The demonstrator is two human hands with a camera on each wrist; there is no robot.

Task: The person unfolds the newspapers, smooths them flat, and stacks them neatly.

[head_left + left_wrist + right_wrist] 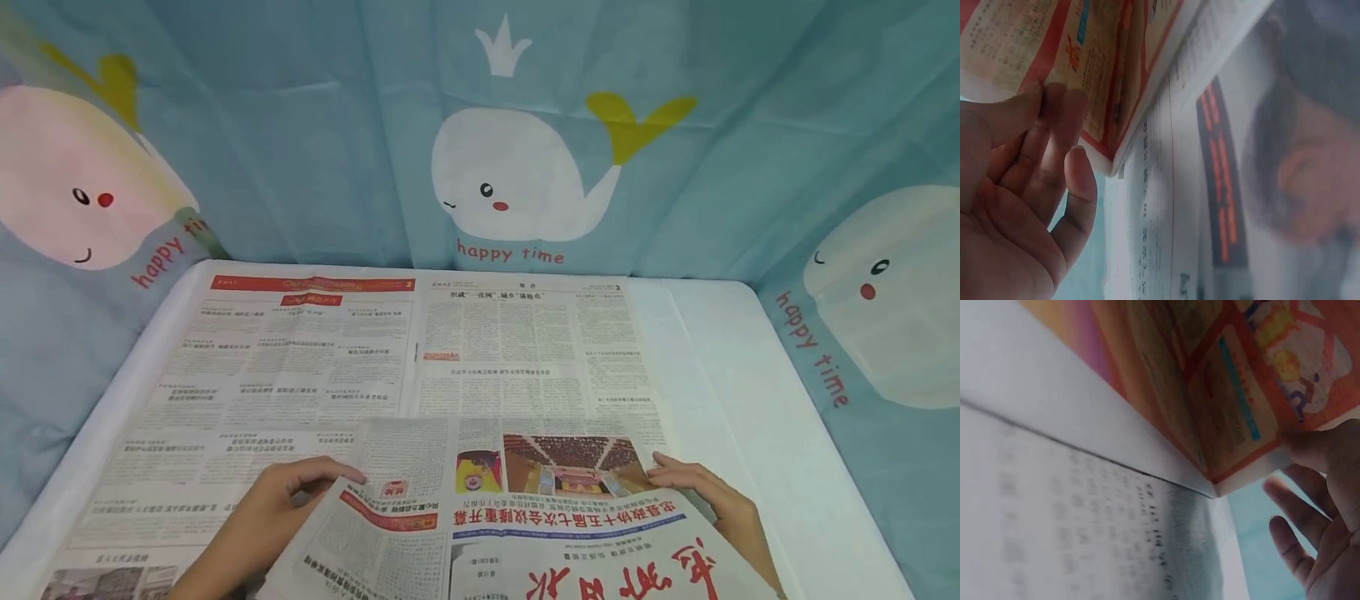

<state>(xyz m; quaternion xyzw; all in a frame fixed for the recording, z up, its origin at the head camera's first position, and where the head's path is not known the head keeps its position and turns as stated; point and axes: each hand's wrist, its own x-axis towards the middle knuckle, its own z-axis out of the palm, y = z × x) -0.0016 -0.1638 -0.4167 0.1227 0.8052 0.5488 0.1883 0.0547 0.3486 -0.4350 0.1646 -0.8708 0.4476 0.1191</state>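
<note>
A folded newspaper (pixel 480 533) with a red masthead and a photo of a large hall is raised toward me, tilted, over the near part of the table. My left hand (pixel 285 500) pinches its left side between thumb and fingers. At the opposite side my right hand (pixel 708 492) grips the edge, its thumb against the page in the right wrist view and the other fingers loosely spread. Orange-and-red printed pages of the paper (pixel 1094 75) show in the left wrist view. Beneath it, an opened newspaper sheet (pixel 495 333) lies flat across the table.
The white table (pixel 727 400) shows to the right of the flat sheet. A blue curtain (pixel 300 142) printed with white whales surrounds the table at the back and on both sides.
</note>
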